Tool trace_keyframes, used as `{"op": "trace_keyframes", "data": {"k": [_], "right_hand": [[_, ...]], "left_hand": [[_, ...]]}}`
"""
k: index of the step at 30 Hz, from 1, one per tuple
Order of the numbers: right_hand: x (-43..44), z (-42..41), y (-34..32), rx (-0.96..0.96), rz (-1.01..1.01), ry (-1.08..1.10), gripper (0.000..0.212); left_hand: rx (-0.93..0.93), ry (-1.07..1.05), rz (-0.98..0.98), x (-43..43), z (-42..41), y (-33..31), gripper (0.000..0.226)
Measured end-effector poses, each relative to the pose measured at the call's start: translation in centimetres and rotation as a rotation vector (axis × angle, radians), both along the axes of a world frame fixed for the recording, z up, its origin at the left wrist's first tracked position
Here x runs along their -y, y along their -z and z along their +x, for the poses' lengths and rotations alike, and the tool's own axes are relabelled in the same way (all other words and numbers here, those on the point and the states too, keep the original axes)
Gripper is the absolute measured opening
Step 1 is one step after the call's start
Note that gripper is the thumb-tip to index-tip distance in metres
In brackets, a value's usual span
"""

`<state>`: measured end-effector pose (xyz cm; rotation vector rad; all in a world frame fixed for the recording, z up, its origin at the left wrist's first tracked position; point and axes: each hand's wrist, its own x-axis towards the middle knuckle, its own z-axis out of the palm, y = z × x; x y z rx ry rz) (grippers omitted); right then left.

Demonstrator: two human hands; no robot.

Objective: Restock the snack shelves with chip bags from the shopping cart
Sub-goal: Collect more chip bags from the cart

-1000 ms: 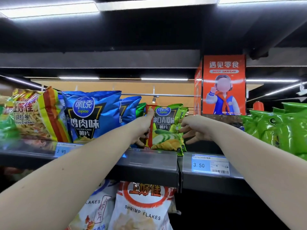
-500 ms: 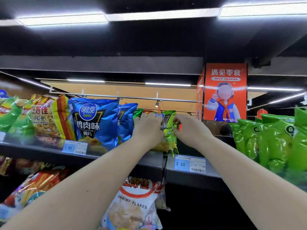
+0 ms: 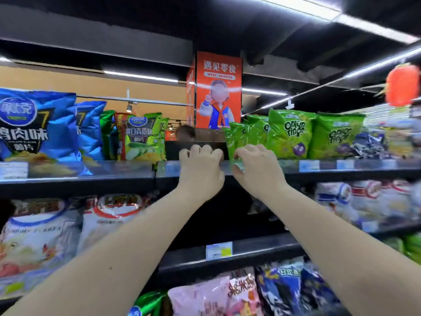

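Overhead, 2 bare hands meet at the clear-fronted black metal top shelf (image 3: 91,179). The left hand (image 3: 200,172) hooks curled fingers (image 3: 196,151) over the shelf lip, with a dark empty gap at its 12 o'clock; whether it grips anything cannot be told. The right hand (image 3: 258,172), the nearer one, appears to pinch the lower corner of the leftmost bright-green foil onion-ring bag (image 3: 235,140) between thumb and curled fingers (motion blur softens the contact). That bag stands upright, long axis 12-to-6, rising at 11 o'clock from those fingertips, with the gap at its 9 o'clock.
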<state>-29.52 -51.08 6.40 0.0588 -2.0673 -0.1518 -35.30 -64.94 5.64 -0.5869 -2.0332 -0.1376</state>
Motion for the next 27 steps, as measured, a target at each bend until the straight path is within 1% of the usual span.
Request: {"op": "trace_keyframes", "data": {"k": [2,5,9,14,16,18,21,24,27], "right_hand": [[-2.4,2.7,2.2,0.033,-0.006,0.098,0.020],[-5.9,7.7,5.0,0.134,0.008,0.269,0.026],[-10.4,14.5,8.2,0.207,0.034,0.468,0.029],[-16.7,22.4,12.9,0.308,-0.033,0.706,0.032],[-19.2,25.9,14.3,0.340,-0.064,0.794,0.029],[-22.1,29.3,15.8,0.331,-0.096,0.858,0.026],[-26.5,34.3,18.1,0.318,-0.175,0.900,0.026],[-31.5,38.8,20.5,0.304,-0.259,0.968,0.018],[-36.8,43.3,23.2,0.313,-0.331,1.035,0.023]], "left_hand": [[0.005,0.060,-0.035,-3.0,1.7,1.8,0.033],[0.033,0.206,-0.032,-8.1,4.7,4.3,0.034],[0.079,0.396,-0.069,-14.9,10.1,6.9,0.032],[0.142,0.601,-0.147,-22.9,17.1,10.2,0.034],[0.181,0.688,-0.145,-25.9,19.9,11.8,0.034],[0.205,0.761,-0.141,-29.1,22.7,14.0,0.032],[0.262,0.844,-0.199,-34.5,26.8,17.5,0.032],[0.310,0.921,-0.260,-40.8,31.3,19.9,0.029],[0.380,0.963,-0.322,-47.3,35.9,22.2,0.031]]}}
